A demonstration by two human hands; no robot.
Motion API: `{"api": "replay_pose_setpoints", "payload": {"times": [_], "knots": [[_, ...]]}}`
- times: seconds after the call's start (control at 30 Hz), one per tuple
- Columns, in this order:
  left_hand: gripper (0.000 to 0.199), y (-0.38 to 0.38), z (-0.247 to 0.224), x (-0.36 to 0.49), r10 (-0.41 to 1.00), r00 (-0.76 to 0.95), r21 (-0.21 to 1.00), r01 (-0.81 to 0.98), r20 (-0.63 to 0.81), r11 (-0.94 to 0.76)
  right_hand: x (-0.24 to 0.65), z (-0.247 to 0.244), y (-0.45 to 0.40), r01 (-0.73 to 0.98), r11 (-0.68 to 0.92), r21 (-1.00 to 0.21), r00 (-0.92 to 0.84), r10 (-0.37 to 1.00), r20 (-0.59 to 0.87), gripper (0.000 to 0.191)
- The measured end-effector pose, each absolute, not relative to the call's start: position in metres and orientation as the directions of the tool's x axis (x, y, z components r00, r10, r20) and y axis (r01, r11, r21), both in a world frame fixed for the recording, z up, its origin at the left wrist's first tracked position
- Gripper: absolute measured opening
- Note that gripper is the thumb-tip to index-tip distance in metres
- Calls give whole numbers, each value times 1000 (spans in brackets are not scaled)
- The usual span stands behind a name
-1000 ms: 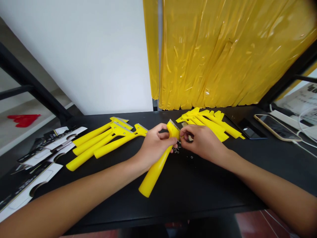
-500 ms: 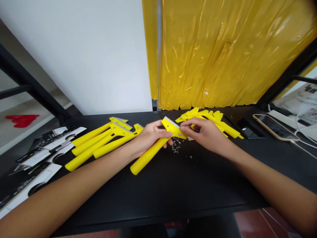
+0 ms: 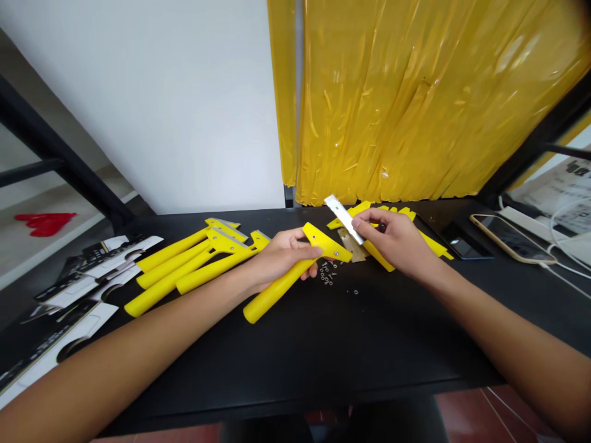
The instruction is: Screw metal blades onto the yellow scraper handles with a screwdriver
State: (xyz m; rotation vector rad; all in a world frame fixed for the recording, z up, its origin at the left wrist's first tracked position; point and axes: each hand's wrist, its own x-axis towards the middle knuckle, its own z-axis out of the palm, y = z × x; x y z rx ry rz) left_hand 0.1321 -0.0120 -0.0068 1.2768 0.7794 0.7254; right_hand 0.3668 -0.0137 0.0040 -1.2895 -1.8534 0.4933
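My left hand [image 3: 289,255] is closed round the neck of a yellow scraper [image 3: 277,292], whose wide head faces up and right with a screw in it. No blade shows along that head's edge. A flat metal blade [image 3: 341,216] is pinched by one end in my right hand [image 3: 390,237], raised just above and right of the scraper head. Below it on the table lie more metal plates [image 3: 353,249], partly covered by my right hand and yellow parts. Small nuts and screws [image 3: 327,274] are scattered just right of the scraper's neck.
Several yellow scrapers with blades [image 3: 184,267] lie to the left, beside printed card packaging [image 3: 87,314]. More yellow parts [image 3: 431,240] are piled behind my right hand. Two phones [image 3: 508,237] and white cables lie at the right. Yellow plastic sheeting [image 3: 392,111] hangs behind the table.
The blade has come off the head of the held scraper. My right hand has lifted it up and to the right, while my left hand has hardly moved.
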Motion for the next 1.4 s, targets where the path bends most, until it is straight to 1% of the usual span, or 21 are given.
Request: {"api": "replay_pose_setpoints", "payload": {"times": [0.07,0.2,0.27,0.37,0.47,0.57,0.63,0.67,0.77,0.83,0.9,0.93,0.97,1.0,1.07,1.13,1.2,1.27,1.4], "knots": [[41,-12,-7,132,836,542,989,-52,-92,142,369,2,-10,656,404,-637,-189,906,380,26],[34,-8,-12,130,847,516,986,-32,-126,166,375,-8,0,852,340,-398,-211,919,332,24],[31,-5,-15,129,857,493,983,-20,-148,182,378,-15,4,912,285,-294,-198,935,293,23],[28,0,-19,128,872,459,981,-7,-170,195,380,-24,8,949,252,-187,-201,946,253,20],[30,1,-20,127,879,448,983,-5,-161,183,378,-30,8,963,253,-95,-224,944,241,19],[32,-1,-19,128,881,452,986,-12,-142,166,376,-32,8,973,228,-33,-213,946,245,22],[33,-2,-17,129,888,442,988,-23,-127,152,375,-29,8,969,239,-55,-214,935,284,24],[33,-3,-16,130,893,435,989,-28,-118,145,374,-26,7,960,266,-91,-225,921,319,25],[31,-6,-7,132,904,423,997,-16,-66,81,369,-14,1,863,424,-275,-282,856,434,26],[30,-9,0,132,897,442,999,39,10,-31,367,-6,-5,762,520,-386,-306,815,493,25],[23,-14,5,132,885,452,968,148,115,-202,367,1,-11,685,581,-440,-315,781,540,26],[19,-17,6,132,874,454,926,226,175,-303,368,3,-13,657,606,-448,-331,766,551,28],[15,-20,6,132,856,456,858,310,243,-409,369,5,-15,634,630,-448,-364,755,546,32],[13,-23,5,132,826,468,763,392,315,-513,371,6,-16,614,652,-445,-414,745,523,40],[20,-28,-2,131,725,540,529,501,427,-685,373,6,-18,593,681,-430,-524,732,436,64],[27,-30,-13,131,634,631,321,548,447,-772,375,3,-19,603,685,-410,-597,727,338,83],[31,-31,-22,130,588,684,175,576,431,-798,374,-1,-18,613,681,-400,-630,727,272,88],[32,-30,-29,129,569,713,85,592,409,-802,373,-6,-18,610,683,-401,-651,721,237,87],[28,-30,-34,129,554,748,-3,596,366,-803,371,-12,-17,592,706,-388,-678,697,235,89]]}}
